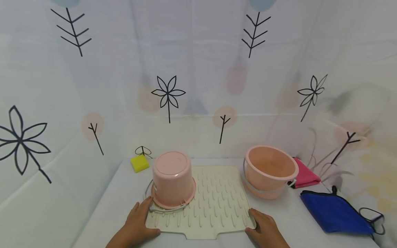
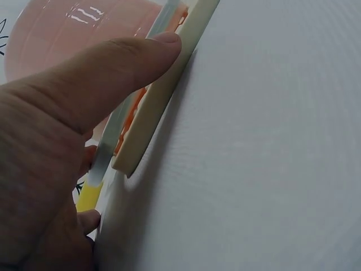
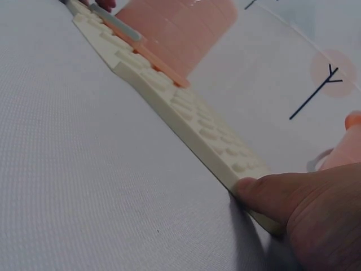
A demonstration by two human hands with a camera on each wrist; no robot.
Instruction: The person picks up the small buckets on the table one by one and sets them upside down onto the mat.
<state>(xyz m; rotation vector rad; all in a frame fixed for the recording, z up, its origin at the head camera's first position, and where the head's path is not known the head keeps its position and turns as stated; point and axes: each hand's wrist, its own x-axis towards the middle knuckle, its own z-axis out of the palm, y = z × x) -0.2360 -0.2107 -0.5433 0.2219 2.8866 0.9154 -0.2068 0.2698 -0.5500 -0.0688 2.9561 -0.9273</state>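
A cream washboard (image 1: 217, 196) with rows of raised ridges lies flat on the table, its short tab facing me. My left hand (image 1: 136, 222) grips its near left corner, thumb along the front edge and fingers at the left side. At the near right corner, my right hand (image 1: 265, 229) holds the board the same way; its thumb (image 3: 271, 195) presses the edge in the right wrist view. Upside down on the board's left half stands a pink bucket (image 1: 172, 179). Its pale handle (image 1: 167, 210) lies around the rim, close to my left fingers.
Just right of the board, a second pink bucket (image 1: 270, 172) stands upright. Behind it is a pink-red cloth pouch (image 1: 305, 174), and a blue zip pouch (image 1: 338, 212) lies nearer me. A yellow sponge-like block (image 1: 140, 163) sits at the back left. Patterned white cloth (image 1: 198, 134) rises behind the table.
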